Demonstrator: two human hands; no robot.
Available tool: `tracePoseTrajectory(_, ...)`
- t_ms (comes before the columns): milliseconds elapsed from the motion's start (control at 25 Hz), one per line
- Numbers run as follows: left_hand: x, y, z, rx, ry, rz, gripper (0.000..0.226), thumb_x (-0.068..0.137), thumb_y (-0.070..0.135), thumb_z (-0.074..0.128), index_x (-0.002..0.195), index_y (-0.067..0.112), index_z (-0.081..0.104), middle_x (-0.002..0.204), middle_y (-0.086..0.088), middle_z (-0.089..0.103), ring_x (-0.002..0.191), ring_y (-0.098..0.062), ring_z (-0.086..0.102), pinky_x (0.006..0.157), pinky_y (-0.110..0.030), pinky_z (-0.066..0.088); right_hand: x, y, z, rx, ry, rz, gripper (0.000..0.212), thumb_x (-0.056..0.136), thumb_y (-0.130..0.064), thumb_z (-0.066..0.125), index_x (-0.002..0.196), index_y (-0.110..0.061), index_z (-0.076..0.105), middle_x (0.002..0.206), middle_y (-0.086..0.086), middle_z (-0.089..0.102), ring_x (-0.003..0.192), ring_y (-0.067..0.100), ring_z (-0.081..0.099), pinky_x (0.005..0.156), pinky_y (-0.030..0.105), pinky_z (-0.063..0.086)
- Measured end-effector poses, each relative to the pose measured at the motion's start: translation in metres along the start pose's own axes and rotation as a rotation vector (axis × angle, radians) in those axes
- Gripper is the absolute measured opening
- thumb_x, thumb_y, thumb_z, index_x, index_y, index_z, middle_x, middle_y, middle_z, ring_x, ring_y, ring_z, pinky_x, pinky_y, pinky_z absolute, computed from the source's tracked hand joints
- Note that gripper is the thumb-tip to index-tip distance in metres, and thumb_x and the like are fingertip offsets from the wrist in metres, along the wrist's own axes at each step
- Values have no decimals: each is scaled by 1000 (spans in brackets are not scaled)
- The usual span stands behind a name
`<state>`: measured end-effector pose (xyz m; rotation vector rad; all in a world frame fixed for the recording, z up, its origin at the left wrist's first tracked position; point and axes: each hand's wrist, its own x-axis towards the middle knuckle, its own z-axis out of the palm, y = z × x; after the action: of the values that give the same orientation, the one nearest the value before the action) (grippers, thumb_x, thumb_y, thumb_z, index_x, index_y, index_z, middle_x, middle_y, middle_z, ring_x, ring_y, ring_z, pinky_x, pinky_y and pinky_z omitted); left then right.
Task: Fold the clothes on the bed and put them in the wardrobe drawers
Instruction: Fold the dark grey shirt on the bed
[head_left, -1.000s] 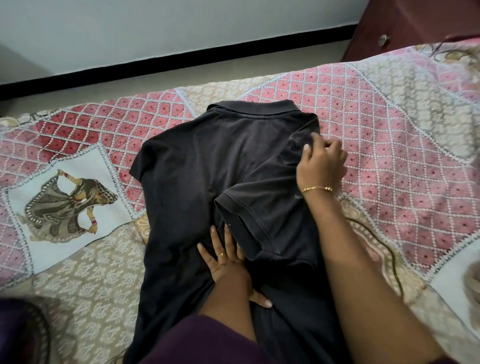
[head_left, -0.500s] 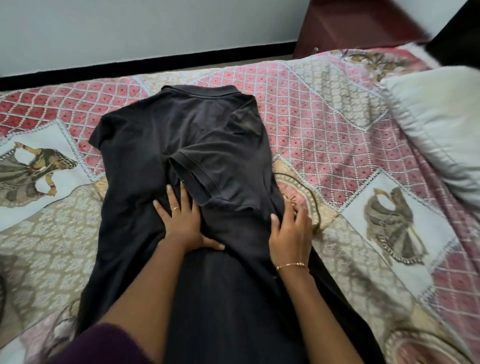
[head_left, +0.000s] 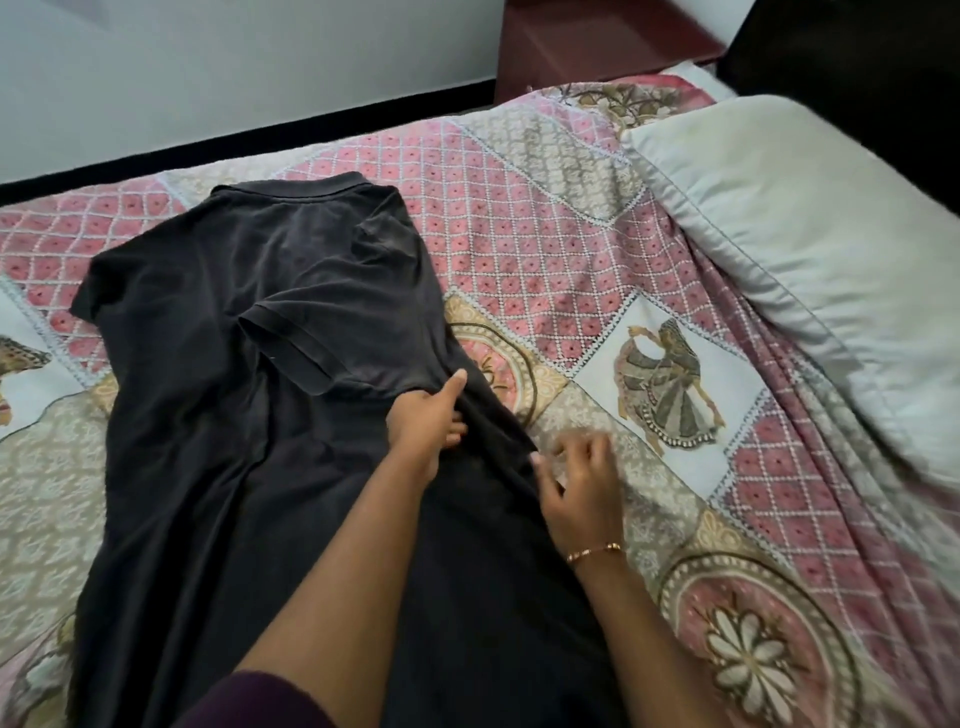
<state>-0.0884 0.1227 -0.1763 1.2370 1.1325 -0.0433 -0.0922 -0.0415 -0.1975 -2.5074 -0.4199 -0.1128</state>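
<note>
A dark polo shirt (head_left: 218, 395) lies mid-bed (head_left: 545, 218), one sleeve folded in. The left hand (head_left: 423, 423) pinches its right edge; the right hand (head_left: 582, 483) hovers beside, loosely curled, empty.

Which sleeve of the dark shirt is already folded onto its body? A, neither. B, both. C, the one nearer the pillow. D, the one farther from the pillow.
C: the sleeve on the pillow side lies across the shirt, while the other still sticks out flat.
</note>
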Motion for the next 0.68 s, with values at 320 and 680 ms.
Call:
tracePoseTrajectory(320,0,4,2,-125,262,228,41,102,29,32,135,7,43,135,-8,48,119,-24,48,105,-31,36,-62,21,-31,-234,-182,-27,47,38,2,79,78,-12,59,75,7,55,58,25,58,42,27,43)
tracePoseTrajectory(680,-4,18,-26,156,78,351,19,100,26,42,83,18,36,77,6,40,67,-3,38,66,-23,34,-139,-18,-57,-29,-957,-40,53,91,-13,46,141,-12,26,131,11,45,116,33,49,93,38,43)
